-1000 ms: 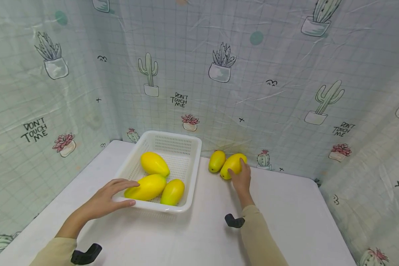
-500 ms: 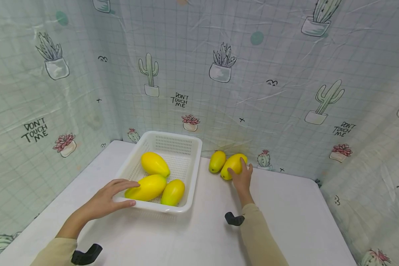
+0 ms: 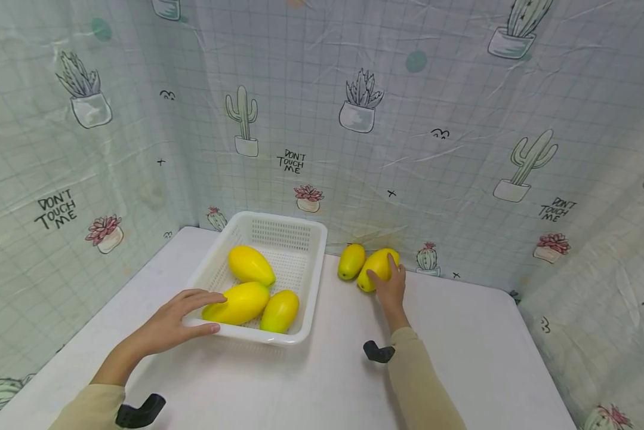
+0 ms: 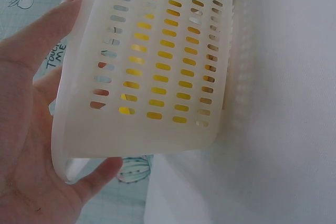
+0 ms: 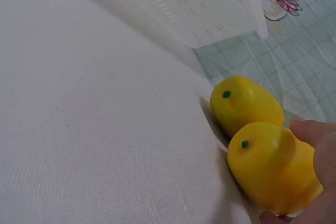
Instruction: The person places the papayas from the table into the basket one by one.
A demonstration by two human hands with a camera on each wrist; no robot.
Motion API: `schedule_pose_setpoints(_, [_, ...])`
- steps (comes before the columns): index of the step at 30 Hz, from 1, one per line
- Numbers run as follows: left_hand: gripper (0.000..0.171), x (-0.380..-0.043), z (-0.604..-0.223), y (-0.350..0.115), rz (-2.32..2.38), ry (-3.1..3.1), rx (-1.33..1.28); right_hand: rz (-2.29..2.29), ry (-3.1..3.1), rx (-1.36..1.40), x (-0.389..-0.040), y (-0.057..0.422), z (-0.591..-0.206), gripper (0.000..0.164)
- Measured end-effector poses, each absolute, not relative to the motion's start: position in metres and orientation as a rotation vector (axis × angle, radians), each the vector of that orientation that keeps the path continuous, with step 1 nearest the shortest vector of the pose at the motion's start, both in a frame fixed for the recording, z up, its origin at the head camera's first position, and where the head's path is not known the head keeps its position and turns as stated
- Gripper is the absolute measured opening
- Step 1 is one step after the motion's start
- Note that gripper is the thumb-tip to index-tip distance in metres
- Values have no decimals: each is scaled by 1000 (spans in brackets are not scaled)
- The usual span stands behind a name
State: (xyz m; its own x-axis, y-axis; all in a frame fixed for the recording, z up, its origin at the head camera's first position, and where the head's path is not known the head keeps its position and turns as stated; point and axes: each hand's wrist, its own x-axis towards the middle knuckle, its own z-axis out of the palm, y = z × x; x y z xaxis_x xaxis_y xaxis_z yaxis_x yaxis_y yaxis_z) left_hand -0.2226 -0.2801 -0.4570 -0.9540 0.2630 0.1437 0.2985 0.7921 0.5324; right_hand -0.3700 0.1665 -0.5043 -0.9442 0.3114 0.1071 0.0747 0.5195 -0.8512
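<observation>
Moved since the earlier head frames: the whole view, very slightly; hands and fruit keep their places.

Item: right hand (image 3: 390,291), thumb and fingers curled round a large yellow mango (image 3: 377,264) on the table (image 3: 327,382); palm cut off in the right wrist view.
Item: small mango (image 3: 351,261), just left of it, against the patterned cloth (image 3: 450,95).
Item: left hand (image 3: 166,321), spread wide over the near-left rim of a white basket (image 3: 293,263); how firmly it presses cannot be told.
Item: three mangoes (image 3: 250,264) inside, one partly covered by a finger; from the left wrist, only yellow through slots.
Item: two sleeves (image 3: 424,382), cut off below.
</observation>
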Motion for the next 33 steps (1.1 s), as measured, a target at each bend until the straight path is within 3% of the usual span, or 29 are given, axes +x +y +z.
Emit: schedule_pose_setpoints(33, [58,-222,-455,-279,-874,-2934,-428,1431,-2451,-367,-376,158,-505,81])
